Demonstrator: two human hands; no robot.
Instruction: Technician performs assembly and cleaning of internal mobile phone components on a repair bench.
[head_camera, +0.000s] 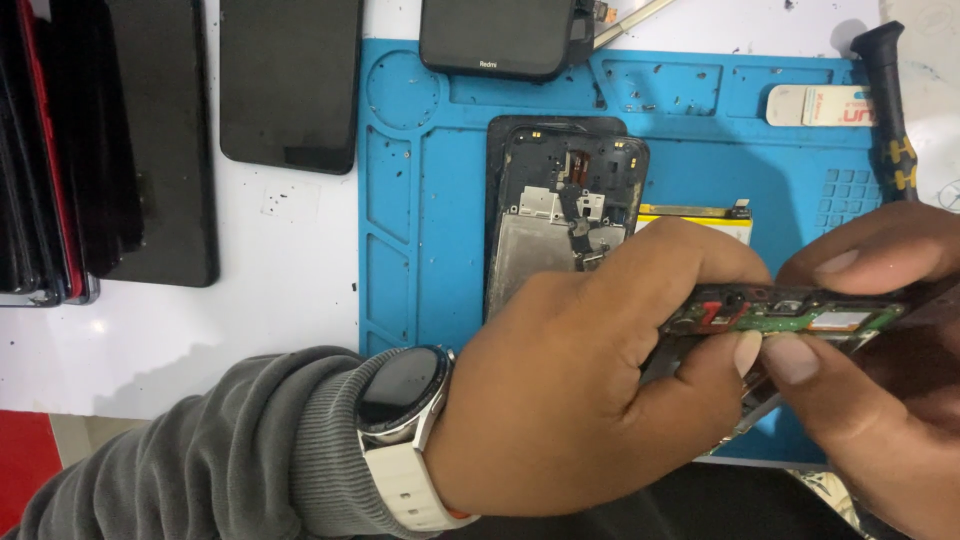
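Green board (790, 318), thin, stiff and likely fragile, is pinched by its long edges between left hand (570, 390) and right hand (880, 340) over the blue mat's (420, 200) right edge.

This is a phone repair workshop. A blue silicone repair mat (420, 200) with moulded compartments covers part of the white desk (280, 260), and an opened smartphone (560, 210) lies on it with its back off and inner parts bare. Dark phone screens (290, 80) lie in a row beside the mat, more stacked at the edge. A black-handled screwdriver (885, 90) rests at the mat's corner.
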